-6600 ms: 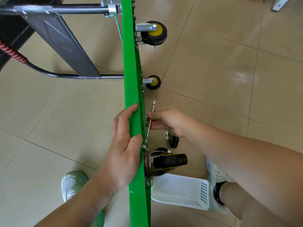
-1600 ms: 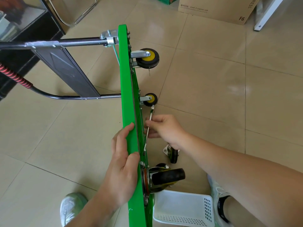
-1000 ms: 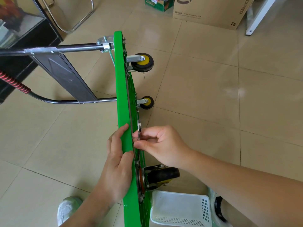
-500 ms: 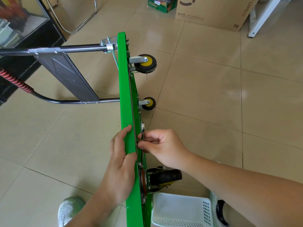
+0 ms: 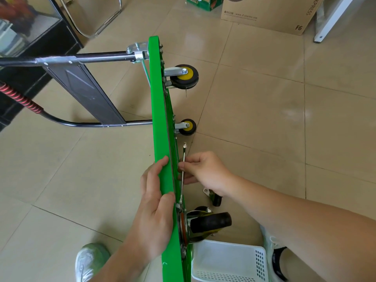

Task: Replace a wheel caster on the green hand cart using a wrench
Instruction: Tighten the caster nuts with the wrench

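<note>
- Hand cart (image 5: 160,119), green, stood tipped on its side edge on a tiled floor (image 5: 264,119), wheels pointing right.
- Left hand (image 5: 154,216) gripped its upper edge, fingers curled over.
- Right hand (image 5: 205,171) pinched a slim wrench (image 5: 184,152) lying along the underside, lower end just above a black caster (image 5: 211,221).
- Loose caster (image 5: 213,197) lay beside the right wrist; a white basket (image 5: 227,261) sat nearer.

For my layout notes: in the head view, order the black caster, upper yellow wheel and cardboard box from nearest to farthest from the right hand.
1. Black caster, just below the right hand.
2. Upper yellow wheel, far end of the cart.
3. Cardboard box, top right.
</note>
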{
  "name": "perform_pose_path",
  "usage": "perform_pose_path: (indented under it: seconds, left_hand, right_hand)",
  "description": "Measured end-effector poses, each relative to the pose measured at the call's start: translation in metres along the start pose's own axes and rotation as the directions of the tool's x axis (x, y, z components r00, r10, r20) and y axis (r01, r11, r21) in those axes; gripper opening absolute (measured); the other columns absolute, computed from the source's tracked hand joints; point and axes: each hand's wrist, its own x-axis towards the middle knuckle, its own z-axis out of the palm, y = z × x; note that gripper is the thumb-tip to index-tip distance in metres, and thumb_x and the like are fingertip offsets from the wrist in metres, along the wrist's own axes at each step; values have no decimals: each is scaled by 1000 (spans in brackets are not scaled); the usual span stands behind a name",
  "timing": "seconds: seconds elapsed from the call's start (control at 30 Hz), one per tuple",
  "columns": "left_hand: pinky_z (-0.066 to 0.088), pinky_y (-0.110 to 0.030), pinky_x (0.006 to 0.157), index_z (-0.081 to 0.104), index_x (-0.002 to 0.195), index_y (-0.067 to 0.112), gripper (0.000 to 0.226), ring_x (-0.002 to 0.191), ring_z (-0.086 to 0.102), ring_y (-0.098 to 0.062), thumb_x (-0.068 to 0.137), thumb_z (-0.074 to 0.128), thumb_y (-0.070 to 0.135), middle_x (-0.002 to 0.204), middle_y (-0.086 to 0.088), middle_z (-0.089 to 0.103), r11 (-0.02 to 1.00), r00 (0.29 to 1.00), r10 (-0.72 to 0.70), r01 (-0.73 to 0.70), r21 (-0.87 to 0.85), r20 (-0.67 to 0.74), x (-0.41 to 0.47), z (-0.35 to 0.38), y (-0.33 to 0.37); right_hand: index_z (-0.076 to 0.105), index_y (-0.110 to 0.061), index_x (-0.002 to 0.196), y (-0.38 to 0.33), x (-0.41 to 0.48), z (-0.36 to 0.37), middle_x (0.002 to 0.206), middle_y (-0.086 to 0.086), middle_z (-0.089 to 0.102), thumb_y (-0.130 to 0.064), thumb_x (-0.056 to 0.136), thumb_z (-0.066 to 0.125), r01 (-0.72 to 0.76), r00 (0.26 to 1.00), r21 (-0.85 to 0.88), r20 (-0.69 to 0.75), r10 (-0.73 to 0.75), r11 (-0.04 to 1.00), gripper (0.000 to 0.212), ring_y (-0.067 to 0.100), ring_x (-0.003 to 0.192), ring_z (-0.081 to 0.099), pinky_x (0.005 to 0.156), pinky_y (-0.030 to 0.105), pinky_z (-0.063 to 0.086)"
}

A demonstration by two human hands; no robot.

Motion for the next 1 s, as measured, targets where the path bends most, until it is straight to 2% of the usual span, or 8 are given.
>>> perform_pose_path:
  seconds: [0.1, 0.3, 0.53, 0.6, 0.7, 0.8, 0.93, 1.0]
  left_hand:
    - [28, 1, 101, 33, 135, 53, 62, 131, 37, 14, 83, 36, 20, 142, 20, 37, 1000, 1000, -16, 16, 1, -6, 0, 0, 1]
    - [25, 4, 99, 33, 133, 55, 60, 127, 34, 22, 83, 36, 23, 140, 26, 35, 1000, 1000, -17, 17, 15, -23, 0, 1, 3]
    - [24, 6, 95, 32, 139, 48, 61, 125, 35, 24, 84, 36, 22, 140, 23, 37, 1000, 1000, -13, 14, 21, -21, 0, 0, 2]
    - [25, 7, 93, 32, 141, 44, 62, 123, 35, 26, 84, 36, 22, 139, 22, 37, 1000, 1000, -12, 12, 10, -21, 0, 1, 2]
    - [25, 8, 90, 32, 143, 40, 63, 119, 36, 29, 83, 36, 21, 138, 23, 36, 1000, 1000, -10, 10, -2, -26, 1, 1, 2]
    - [23, 8, 92, 31, 143, 40, 63, 120, 33, 31, 83, 35, 21, 140, 25, 35, 1000, 1000, -1, 1, 7, -24, 0, 1, 2]
    - [23, 8, 94, 31, 142, 42, 61, 123, 32, 30, 84, 34, 21, 140, 27, 33, 1000, 1000, 2, -2, 15, -23, 0, 0, 1]
    - [24, 7, 94, 31, 140, 44, 61, 123, 33, 28, 84, 35, 22, 140, 26, 34, 1000, 1000, -4, 4, 7, -26, 1, 0, 1]
  right_hand:
    - [72, -7, 105, -7, -14, -2, 93, 10, 76, -7, 94, 68, 68, 998, 25, -14, -67, 997, 12, 24, 82, 75, 78, 36, 63]
    - [71, -8, 101, -22, -14, -14, 92, 11, 75, -7, 94, 68, 114, 978, 104, -188, -93, 988, 8, 26, 84, 76, 80, 39, 63]
    - [72, -15, 109, -27, -59, -7, 93, -4, 76, -3, 91, 70, 338, 939, 0, 64, -337, 941, 22, 10, 91, 74, 81, 27, 60]
    - [72, -8, 112, -19, -64, -1, 94, -9, 75, 0, 90, 70, 371, 927, -25, 70, -369, 928, 23, 3, 90, 72, 85, 22, 58]
    - [72, -2, 114, -13, -68, 3, 104, -1, 75, 1, 88, 71, 408, 911, -52, 90, -402, 912, 26, 5, 98, 72, 93, 23, 55]
    - [72, -2, 114, -3, -69, 5, 109, 4, 76, 0, 88, 72, 416, 906, -49, 108, -409, 908, 26, 13, 102, 73, 97, 29, 55]
    - [73, -10, 113, 0, -70, 11, 102, -8, 76, 1, 88, 72, 424, 902, -41, 109, -418, 905, 28, 9, 101, 72, 95, 25, 55]
    - [73, -9, 113, 1, -65, 11, 104, -5, 76, 1, 88, 72, 420, 905, -20, 84, -417, 907, 27, 12, 102, 72, 97, 28, 55]
